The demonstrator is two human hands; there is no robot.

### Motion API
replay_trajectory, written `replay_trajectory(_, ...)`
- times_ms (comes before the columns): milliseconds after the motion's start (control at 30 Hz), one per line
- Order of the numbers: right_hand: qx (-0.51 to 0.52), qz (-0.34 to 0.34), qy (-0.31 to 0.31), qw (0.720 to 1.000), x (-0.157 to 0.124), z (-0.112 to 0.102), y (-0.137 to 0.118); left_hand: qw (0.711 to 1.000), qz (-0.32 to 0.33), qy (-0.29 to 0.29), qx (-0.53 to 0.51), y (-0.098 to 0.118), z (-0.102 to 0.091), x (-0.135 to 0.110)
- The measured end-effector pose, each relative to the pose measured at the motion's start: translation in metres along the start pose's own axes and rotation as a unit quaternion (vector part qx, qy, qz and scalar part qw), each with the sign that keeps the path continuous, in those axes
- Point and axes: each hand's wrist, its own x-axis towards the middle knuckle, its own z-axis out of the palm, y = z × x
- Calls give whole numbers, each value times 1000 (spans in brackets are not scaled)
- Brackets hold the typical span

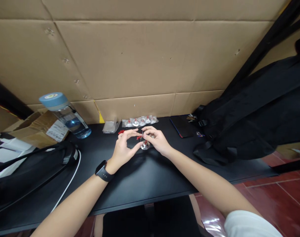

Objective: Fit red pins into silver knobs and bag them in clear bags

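Head view: left hand [124, 148] and right hand [158, 140] are seen fingertip to fingertip above the black desk [145, 177]. A red cord [139, 137] is pinched by the right thumb and forefinger. The left fingers are curved around it, but their grip cannot be told. A small silver disc [145, 145] is seen just below. Bagged discs [139, 121] are laid behind.

A matte black tabletop [145, 177] carries a strip of clear plastic packets holding silver discs [140, 121] along its back edge. Relative to that strip:

- **Just left:** loose clear plastic sleeves [111, 126].
- **Farther left:** a clear plastic bottle with a pale blue cap [66, 115], tilted, then a brown cardboard box [38, 128].
- **Left and nearer:** a black fabric bag with white cord [28, 168].
- **Right:** a flat dark red-edged slab [181, 126], then a black backpack [251, 115].
- **Just in front:** a small round silver disc with red thread [145, 145], either on the tabletop or just above it.
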Motion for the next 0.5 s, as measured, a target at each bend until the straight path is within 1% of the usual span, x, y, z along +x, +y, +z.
replay_trajectory(100,-28,-7,-3,1000,2,-4,-1,999,3,8,39,-2,-1,3)
replay_trajectory(200,-62,-9,-22,998,4,-7,0,996,5,10,88,-5,-4,4)
replay_trajectory(367,-102,-9,-51,993,5,-9,2,993,8,-49,110,-13,-5,3)
replay_trajectory(500,-132,-19,-55,990,5,-10,3,992,3,-62,112,-17,-3,2)
